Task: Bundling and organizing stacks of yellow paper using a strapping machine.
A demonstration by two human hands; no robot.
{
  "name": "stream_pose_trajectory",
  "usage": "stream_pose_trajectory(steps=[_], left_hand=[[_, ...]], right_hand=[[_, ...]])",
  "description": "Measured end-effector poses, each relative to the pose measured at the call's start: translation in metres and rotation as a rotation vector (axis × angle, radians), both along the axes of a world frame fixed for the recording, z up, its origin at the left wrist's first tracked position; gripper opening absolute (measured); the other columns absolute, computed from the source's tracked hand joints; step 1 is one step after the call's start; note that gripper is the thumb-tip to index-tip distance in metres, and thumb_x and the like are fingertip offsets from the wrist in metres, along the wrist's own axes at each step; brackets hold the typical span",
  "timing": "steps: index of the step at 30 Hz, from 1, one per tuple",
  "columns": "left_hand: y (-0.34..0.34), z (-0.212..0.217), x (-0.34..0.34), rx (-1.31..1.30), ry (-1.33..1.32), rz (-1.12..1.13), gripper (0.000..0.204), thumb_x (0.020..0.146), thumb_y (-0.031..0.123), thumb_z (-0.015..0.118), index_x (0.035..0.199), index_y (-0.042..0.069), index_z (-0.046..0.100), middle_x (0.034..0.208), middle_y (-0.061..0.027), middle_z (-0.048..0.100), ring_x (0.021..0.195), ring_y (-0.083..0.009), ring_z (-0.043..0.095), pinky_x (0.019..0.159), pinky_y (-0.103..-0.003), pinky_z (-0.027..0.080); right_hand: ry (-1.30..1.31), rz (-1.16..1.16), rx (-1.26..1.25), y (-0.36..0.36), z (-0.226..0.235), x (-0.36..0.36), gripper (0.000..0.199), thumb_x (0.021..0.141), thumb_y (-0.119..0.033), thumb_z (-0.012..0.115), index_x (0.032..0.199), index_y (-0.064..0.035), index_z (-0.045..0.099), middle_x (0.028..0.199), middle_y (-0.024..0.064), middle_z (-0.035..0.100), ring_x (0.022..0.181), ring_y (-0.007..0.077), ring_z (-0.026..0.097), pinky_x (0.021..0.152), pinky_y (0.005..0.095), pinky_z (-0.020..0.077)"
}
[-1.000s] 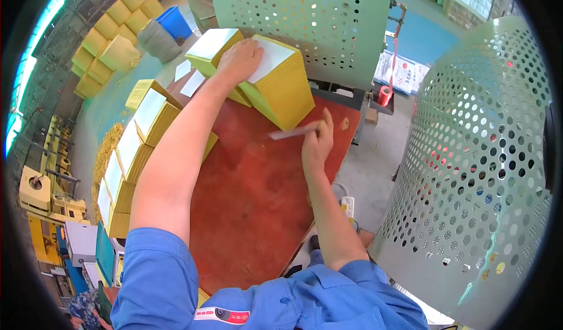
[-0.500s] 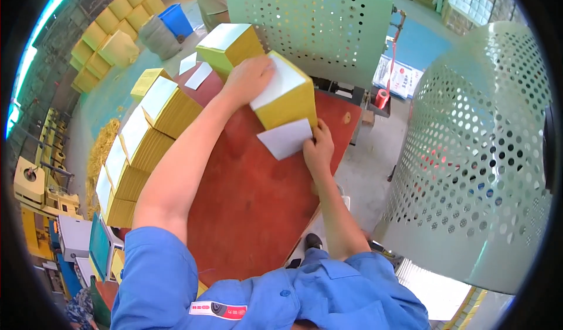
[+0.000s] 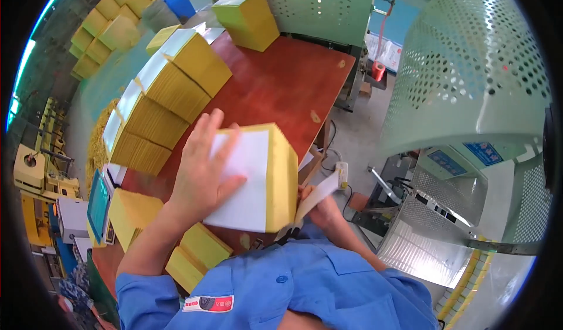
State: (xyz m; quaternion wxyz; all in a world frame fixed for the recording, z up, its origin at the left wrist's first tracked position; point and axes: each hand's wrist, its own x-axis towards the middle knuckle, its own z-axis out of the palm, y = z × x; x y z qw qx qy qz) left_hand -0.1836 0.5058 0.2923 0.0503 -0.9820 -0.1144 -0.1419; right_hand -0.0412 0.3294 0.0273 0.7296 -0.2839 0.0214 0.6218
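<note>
A block of yellow paper point(image 3: 282, 180) with a white sheet point(image 3: 243, 204) on top is at the near edge of the red table point(image 3: 281, 84). My left hand point(image 3: 199, 172) lies on the white sheet with its fingers spread. At the block's right side my right hand point(image 3: 322, 210) pinches a loose white card point(image 3: 319, 196), which tilts up to the right. Some of the right fingers are hidden behind the card.
A row of white-topped yellow paper stacks point(image 3: 167, 89) lines the table's left side. Another yellow block point(image 3: 252, 25) stands at the far end by a green perforated guard point(image 3: 311, 7). Loose yellow pads point(image 3: 199, 254) lie near left. A curved perforated cover point(image 3: 469, 78) rises at right.
The block has come from the table's far part to the near edge, along with both hands. My left hand has shifted onto its white top. The right hand still holds the white card.
</note>
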Motion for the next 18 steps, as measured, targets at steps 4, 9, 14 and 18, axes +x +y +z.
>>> stream_pose_trajectory(steps=[4, 9, 14, 18], left_hand=[[-0.005, -0.013, -0.020, -0.836, -0.090, 0.417, 0.066, 0.092, 0.028, 0.061, 0.144, -0.001, 0.032, 0.139, -0.0212, 0.047, 0.124, -0.0253, 0.050, 0.104, -0.032, 0.037], [-0.005, -0.029, -0.035, -1.260, -0.237, 0.391, 0.058, 0.095, 0.025, 0.057, 0.142, -0.002, 0.036, 0.132, -0.0140, 0.052, 0.117, -0.0177, 0.051, 0.101, -0.031, 0.039], [-0.061, -0.064, -0.034, -1.348, -0.185, 0.180, 0.052, 0.100, 0.022, 0.045, 0.145, -0.001, 0.032, 0.143, -0.0139, 0.042, 0.131, -0.0204, 0.041, 0.109, -0.032, 0.031], [-0.171, -0.115, -0.006, -1.754, -0.215, -0.038, 0.054, 0.102, 0.024, 0.042, 0.148, 0.003, 0.024, 0.144, -0.0134, 0.039, 0.133, -0.0205, 0.039, 0.110, -0.034, 0.032]], right_hand=[[-0.138, -0.007, -0.143, -0.014, 0.049, -0.011, 0.006, 0.077, -0.001, 0.053, 0.076, -0.0023, 0.059, 0.100, 0.0118, 0.061, 0.089, 0.0246, 0.058, 0.083, 0.0364, 0.0484], [-0.196, -0.080, -0.020, -0.051, 0.057, -0.021, 0.009, 0.071, 0.003, 0.052, 0.073, -0.0020, 0.060, 0.093, 0.0111, 0.062, 0.089, 0.0232, 0.059, 0.083, 0.0365, 0.0487], [-0.227, -0.204, -0.104, -0.160, 0.085, -0.013, 0.003, 0.069, -0.002, 0.056, 0.069, -0.0023, 0.059, 0.105, 0.0157, 0.066, 0.109, 0.0253, 0.059, 0.086, 0.0325, 0.0447], [-0.289, -0.264, -0.158, -0.279, 0.087, 0.012, 0.011, 0.067, -0.002, 0.057, 0.075, -0.0003, 0.064, 0.118, 0.0182, 0.065, 0.103, 0.0250, 0.062, 0.086, 0.0312, 0.0453]])
